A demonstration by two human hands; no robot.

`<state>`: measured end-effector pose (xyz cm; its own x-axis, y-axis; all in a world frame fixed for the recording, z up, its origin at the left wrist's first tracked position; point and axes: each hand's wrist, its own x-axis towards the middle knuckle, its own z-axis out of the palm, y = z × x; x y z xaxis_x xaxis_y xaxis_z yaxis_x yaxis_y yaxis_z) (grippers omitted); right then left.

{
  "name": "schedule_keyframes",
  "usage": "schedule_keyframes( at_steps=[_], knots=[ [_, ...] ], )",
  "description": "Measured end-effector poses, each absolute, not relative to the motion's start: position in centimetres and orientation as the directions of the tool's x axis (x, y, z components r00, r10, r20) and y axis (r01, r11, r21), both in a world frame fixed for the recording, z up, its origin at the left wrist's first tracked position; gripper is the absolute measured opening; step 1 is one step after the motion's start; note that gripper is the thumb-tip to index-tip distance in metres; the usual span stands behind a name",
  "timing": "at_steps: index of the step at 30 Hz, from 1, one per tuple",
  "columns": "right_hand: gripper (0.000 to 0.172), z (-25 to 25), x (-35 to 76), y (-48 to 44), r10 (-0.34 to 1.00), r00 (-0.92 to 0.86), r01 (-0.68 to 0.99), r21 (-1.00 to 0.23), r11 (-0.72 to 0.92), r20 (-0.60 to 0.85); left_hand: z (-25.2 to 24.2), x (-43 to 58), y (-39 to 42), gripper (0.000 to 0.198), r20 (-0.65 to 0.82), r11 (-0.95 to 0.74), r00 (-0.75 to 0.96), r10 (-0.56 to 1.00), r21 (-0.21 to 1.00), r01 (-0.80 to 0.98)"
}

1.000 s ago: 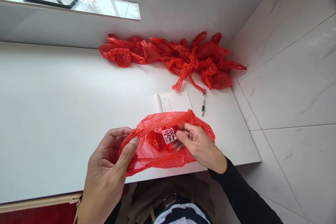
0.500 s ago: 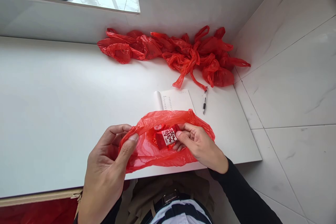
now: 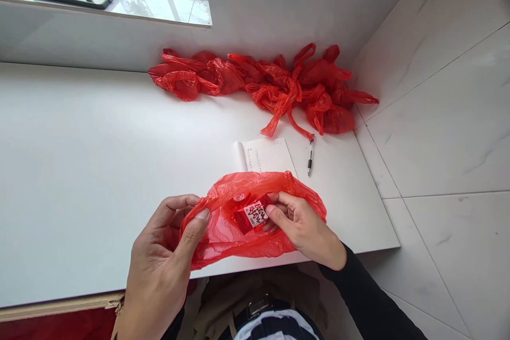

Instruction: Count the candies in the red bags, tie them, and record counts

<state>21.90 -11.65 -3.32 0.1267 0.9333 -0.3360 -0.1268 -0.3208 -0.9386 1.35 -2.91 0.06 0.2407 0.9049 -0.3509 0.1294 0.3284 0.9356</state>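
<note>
The person's left hand (image 3: 163, 257) pinches the rim of a thin red plastic bag (image 3: 229, 186), already opened; inside it, the right hand (image 3: 308, 226) grips a small red packet with a white label (image 3: 252, 216), not yet out. Beyond the hands, a white paper notebook (image 3: 273, 153) lies before crumpled red plastic bags (image 3: 227, 77).
</note>
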Motion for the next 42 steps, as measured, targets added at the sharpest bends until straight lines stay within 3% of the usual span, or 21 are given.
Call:
schedule_keyframes(
  at_steps=[22,29,34,36,42],
  knots=[
    [0.023,-2.7,22.2,-12.2,0.953,0.093,-0.044,-0.957,-0.285,-0.288,0.3,1.6,-3.3,0.036,-0.339,0.313,0.215,0.916,0.938,0.147],
    [0.019,-3.1,21.7,-12.4,0.923,0.219,0.277,-0.887,-0.369,-0.315,0.2,1.5,-3.5,0.036,-0.337,0.305,0.232,0.913,0.939,0.161],
    [0.014,-3.0,21.5,-12.3,0.911,0.245,0.206,-0.901,-0.382,-0.331,0.2,1.4,-3.6,0.036,-0.327,0.291,0.237,0.915,0.940,0.177],
    [0.012,-3.0,21.5,-12.2,0.911,0.271,0.263,-0.886,-0.381,-0.311,0.2,1.4,-3.6,0.035,-0.327,0.290,0.243,0.913,0.941,0.175],
    [0.034,-3.2,21.1,-12.0,0.962,0.171,0.618,-0.737,-0.273,-0.213,0.2,1.6,-3.8,0.036,-0.334,0.302,0.288,0.897,0.941,0.151]
  ],
)
